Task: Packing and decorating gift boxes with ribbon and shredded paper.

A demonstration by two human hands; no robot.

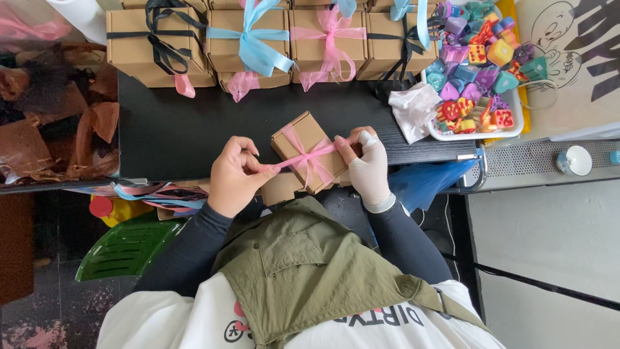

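Both our hands, bare left hand [234,174] and white-gloved right hand [365,165], pinch one pink satin ribbon [309,157] around one small brown cardboard box [303,136].

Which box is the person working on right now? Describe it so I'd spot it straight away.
Start at the black table and its back row of finished boxes. Nearer the person, alone at the front edge, sits a small brown cardboard box turned cornerwise, between the bare left hand and gloved right hand. Unlike the others, its pink ribbon is pulled taut between both hands.
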